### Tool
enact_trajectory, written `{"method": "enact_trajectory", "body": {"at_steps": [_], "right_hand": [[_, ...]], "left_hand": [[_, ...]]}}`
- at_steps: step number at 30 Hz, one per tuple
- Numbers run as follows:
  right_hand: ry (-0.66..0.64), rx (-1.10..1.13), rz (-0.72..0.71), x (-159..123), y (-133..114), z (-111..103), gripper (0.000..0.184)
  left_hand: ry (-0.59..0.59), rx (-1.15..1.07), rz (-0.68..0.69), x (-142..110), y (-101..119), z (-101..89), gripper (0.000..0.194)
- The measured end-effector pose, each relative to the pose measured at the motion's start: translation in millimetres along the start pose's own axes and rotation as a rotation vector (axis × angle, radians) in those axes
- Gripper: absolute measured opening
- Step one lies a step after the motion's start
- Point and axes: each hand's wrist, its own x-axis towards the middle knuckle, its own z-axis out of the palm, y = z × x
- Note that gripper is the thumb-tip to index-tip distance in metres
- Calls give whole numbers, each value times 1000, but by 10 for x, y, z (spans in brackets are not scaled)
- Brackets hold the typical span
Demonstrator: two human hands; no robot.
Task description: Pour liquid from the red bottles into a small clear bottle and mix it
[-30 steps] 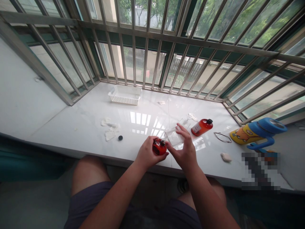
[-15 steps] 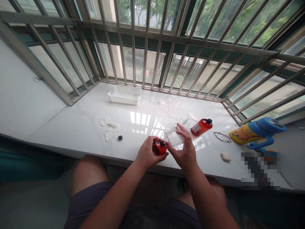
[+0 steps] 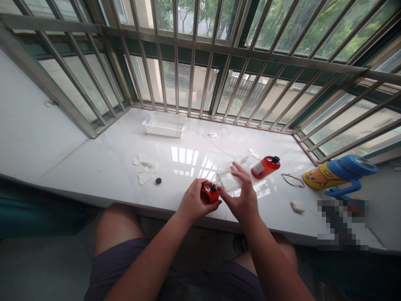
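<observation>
View: one camera worn on the person's head
Position: above the near edge of the window ledge (image 3: 188,138), with the person's knees (image 3: 117,230) just below that edge
Facing: forward and down, across the window ledge toward the window bars (image 3: 175,62)
Nearness: close to the window ledge, with the left hand (image 3: 194,200) and right hand (image 3: 242,200) large at its near edge
Frame: window ledge across the middle, window bars and trees (image 3: 188,16) beyond it, knees below it
</observation>
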Motion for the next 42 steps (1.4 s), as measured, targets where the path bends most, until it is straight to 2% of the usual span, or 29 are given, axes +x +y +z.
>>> {"method": "enact_trajectory", "body": {"at_steps": [23, 42], "right_hand": [[-2, 74, 43, -58, -25, 120, 58], [-9, 34, 1, 42, -18, 56, 53]], "left_hand": [[19, -71, 8, -65, -77, -43, 67], [4, -44, -20, -12, -23, -33, 66]]}}
